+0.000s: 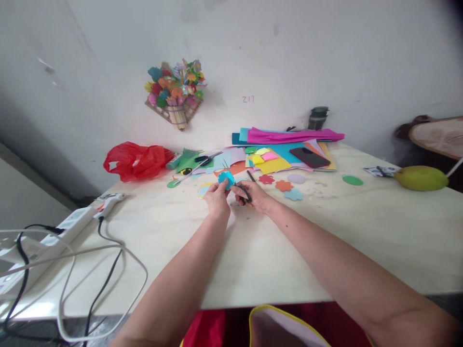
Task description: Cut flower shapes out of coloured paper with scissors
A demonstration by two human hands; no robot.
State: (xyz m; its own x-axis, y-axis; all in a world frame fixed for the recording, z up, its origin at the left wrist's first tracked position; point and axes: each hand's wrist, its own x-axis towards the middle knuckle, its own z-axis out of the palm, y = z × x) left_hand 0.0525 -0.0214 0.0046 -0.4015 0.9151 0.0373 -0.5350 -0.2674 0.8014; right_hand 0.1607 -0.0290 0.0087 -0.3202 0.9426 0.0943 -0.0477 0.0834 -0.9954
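Between the fingers of my left hand [218, 198] is a blue paper flower [225, 179] with a scalloped edge. My right hand [256, 195] grips a pair of black-handled scissors [246, 193], whose blades reach to the flower's right edge. Both hands are held close together over the middle of the table. Just right of them lie a red paper flower [266, 179], an orange paper flower [284, 185], a light blue paper flower [293, 194] and a lilac paper piece [296, 179]. Small paper scraps are scattered below my hands.
Coloured sheets [275, 166] with a phone [309, 157] on top lie toward the wall. Another pair of scissors [206, 159] rests on green paper. A red plastic bag [137, 161] sits at left, near a hot glue gun [110, 205], power strip [72, 224] and cables. A yellow-green fruit-shaped object [421, 178] is at right.
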